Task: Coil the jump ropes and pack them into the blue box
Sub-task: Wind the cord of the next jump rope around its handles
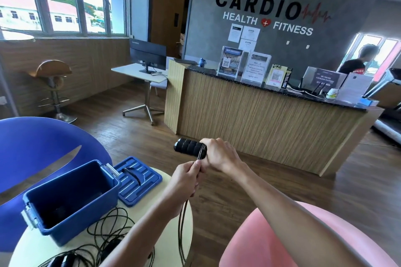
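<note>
The right hand (219,154) has a clenched grip on the black ribbed foam handle (188,147), held above the floor; the left hand (186,176) pinches the thin black cord (181,223), probably light, springy and tangle-prone.

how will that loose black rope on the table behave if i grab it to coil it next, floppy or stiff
Probably floppy with some spring: the loose rope lies in open, overlapping loops on the round table, not flat. The loops cross each other, so lifting one strand may drag others and snag. It looks thin and likely light, though its handles near the table edge may swing.
</note>
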`<state>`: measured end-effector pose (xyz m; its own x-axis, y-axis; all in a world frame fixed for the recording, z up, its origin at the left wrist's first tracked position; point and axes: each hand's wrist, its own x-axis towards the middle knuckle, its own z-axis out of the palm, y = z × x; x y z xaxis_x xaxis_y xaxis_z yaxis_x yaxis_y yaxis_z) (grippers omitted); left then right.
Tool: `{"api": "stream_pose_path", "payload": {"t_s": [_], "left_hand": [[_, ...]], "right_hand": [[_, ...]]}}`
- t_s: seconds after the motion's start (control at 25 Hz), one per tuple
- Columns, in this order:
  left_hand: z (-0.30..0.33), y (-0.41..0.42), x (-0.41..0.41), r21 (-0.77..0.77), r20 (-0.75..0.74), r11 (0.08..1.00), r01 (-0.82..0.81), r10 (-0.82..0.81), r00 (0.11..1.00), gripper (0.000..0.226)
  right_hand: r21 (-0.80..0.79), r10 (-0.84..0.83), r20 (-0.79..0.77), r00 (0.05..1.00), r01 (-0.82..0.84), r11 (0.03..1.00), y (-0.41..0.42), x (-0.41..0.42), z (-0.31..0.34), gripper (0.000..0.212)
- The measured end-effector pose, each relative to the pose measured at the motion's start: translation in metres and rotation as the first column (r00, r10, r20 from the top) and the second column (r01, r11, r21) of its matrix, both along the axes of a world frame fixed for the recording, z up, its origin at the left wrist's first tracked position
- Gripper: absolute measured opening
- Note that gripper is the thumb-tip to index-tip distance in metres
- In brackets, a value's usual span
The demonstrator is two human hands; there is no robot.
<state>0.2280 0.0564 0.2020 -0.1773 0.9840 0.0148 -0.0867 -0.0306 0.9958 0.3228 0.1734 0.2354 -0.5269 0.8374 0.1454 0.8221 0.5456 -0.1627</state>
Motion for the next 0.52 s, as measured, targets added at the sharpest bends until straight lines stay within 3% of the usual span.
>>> {"api": "stream_pose_path", "payload": {"t_s": [0.2, 0.36, 0.52], "left_hand": [[-0.035, -0.012, -0.010, 0.067, -0.163, 0.998, 0.017, -0.006, 0.987, 0.037], [-0.061, -0.018, -0.024, 0.206, -0.491, 0.978, 0.016, 0.089, 0.866, 0.032], [-0.075, -0.014, -0.051, 0.133, -0.661, 0.985, 0.112, 0.004, 0.750, 0.025]], "right_hand": [[-0.092, 0.020, -0.066, 0.998, -0.026, 0.995, -0.002, -0.003, 0.003, 0.028], [-0.175, 0.121, -0.109, 0.987, -0.139, 0.975, -0.018, -0.011, -0.001, 0.025], [-0.276, 0.223, -0.164, 0.961, -0.262, 0.925, -0.027, -0.006, 0.006, 0.039]]}}
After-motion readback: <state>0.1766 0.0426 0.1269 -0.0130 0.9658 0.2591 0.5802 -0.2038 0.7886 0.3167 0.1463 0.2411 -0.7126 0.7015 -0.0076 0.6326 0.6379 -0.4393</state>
